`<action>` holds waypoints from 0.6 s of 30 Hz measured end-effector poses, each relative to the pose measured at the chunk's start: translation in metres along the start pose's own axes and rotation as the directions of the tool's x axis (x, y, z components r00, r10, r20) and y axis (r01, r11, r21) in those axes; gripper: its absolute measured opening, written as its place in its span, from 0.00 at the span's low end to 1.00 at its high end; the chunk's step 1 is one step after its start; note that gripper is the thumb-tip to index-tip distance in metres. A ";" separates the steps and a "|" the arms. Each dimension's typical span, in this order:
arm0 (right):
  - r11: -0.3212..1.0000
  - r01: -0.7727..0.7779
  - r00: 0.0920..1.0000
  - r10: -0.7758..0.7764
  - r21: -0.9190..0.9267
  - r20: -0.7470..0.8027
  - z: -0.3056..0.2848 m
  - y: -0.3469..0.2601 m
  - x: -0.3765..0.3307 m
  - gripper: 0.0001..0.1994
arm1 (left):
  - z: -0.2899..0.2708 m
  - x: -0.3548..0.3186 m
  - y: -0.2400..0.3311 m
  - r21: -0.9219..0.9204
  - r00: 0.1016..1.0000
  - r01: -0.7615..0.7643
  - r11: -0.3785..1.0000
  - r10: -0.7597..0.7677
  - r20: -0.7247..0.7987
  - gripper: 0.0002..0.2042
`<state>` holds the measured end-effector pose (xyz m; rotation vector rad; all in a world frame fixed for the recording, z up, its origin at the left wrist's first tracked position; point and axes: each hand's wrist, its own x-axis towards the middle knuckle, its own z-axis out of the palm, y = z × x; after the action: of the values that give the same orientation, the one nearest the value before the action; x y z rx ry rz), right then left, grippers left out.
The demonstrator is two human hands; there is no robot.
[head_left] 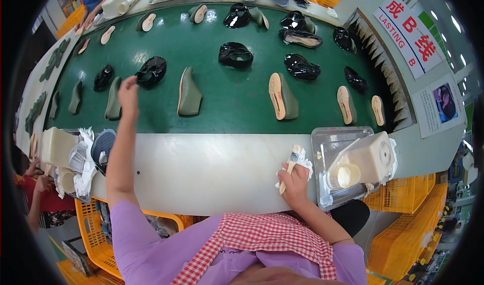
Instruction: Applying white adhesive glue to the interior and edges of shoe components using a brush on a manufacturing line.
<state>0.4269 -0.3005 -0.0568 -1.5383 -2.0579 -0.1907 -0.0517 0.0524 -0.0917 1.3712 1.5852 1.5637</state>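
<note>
Nearest, a red-checked apron [272,234] over purple sleeves. Grips a small brush [292,160] in the right hand [295,180], fingers closed round the handle with a white rag bunched in, resting on the pale worktop [201,164] just beside a clear tray [322,140] with a white container [370,156]. Stretches the left hand [128,91] far out over the green belt [227,101], fingers loosely open and holding nothing, tips just beside a glossy black shoe upper [151,72]; cannot tell whether touching yet. Sits between two olive-green lasts here, one [113,99] to the left of the wrist, another [189,93] to the right, near the belt's left bend. Looks like the fetching step: reaching for the upper, brush kept ready. Calls next for closing the fingers on the soft, shiny rim without crushing it or nudging the lasts beside it, then drawing it back to the worktop near the brush.
</note>
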 end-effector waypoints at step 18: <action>0.975 0.029 0.982 0.013 0.220 -0.187 -0.091 0.044 -0.005 0.09 | 0.168 -0.378 0.236 -0.013 0.213 0.429 0.903 -0.087 0.973 0.11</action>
<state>0.4997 -0.3292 0.0074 -1.3243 -1.8693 -0.0993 0.2993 -0.2583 -0.0087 1.3277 0.6510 0.3874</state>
